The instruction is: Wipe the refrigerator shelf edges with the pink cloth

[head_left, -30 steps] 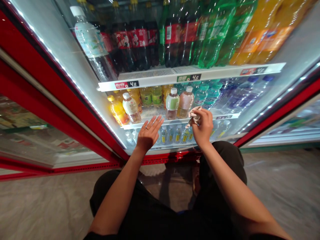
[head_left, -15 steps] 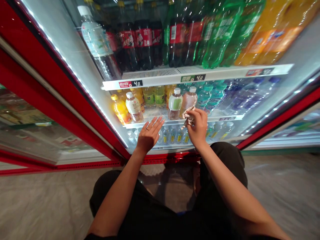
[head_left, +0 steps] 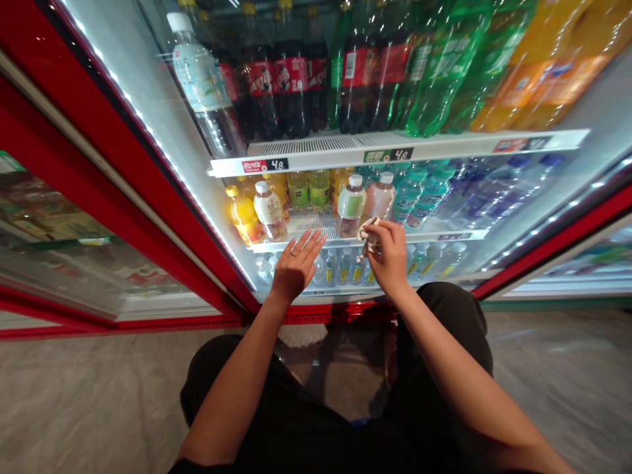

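My left hand (head_left: 295, 266) has its fingers stretched out and holds nothing; it is at the front edge of the middle shelf (head_left: 269, 246), a ring on one finger. Between the fingertips of my right hand (head_left: 388, 253) is a crumpled whitish cloth (head_left: 368, 238). Just behind the cloth stand a bottle with a pale green label (head_left: 352, 205) and a pinkish bottle (head_left: 381, 197), both white-capped. Another white-capped bottle (head_left: 271, 212) is behind my left hand, beside a yellow bottle (head_left: 243, 214).
Large dark cola bottles (head_left: 291, 76), green bottles (head_left: 449, 72) and orange bottles (head_left: 538, 72) fill the upper shelf (head_left: 316, 158). Small water bottles (head_left: 344, 268) stand on the lowest shelf. Red frames (head_left: 197, 263) border the cooler, and my knees are close below it.
My right hand and the cloth have moved slightly left relative to the bottles. The cooler has shifted a little to the right in view. My left hand keeps its spread pose.
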Demonstrator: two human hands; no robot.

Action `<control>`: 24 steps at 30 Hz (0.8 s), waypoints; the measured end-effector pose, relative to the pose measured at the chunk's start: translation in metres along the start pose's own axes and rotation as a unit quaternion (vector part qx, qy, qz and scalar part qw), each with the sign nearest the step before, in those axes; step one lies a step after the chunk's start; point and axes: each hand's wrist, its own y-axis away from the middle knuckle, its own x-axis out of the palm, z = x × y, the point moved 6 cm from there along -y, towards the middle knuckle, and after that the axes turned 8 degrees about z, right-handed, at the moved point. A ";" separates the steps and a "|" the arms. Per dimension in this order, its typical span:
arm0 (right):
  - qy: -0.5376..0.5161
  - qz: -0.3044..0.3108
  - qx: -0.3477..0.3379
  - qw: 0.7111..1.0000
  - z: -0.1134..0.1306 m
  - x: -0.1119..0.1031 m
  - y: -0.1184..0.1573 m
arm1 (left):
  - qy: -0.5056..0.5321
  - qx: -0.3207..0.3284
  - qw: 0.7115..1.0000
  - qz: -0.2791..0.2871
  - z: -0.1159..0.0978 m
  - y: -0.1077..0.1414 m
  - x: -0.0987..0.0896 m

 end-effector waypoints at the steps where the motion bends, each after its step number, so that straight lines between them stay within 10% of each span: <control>1: 0.000 0.010 -0.007 1.000 0.001 0.000 0.001 | 0.001 0.000 1.000 -0.003 0.000 0.000 0.000; 24: -0.005 0.029 -0.063 0.998 0.030 0.018 -0.007 | -0.009 -0.019 1.000 -0.009 0.004 0.000 0.001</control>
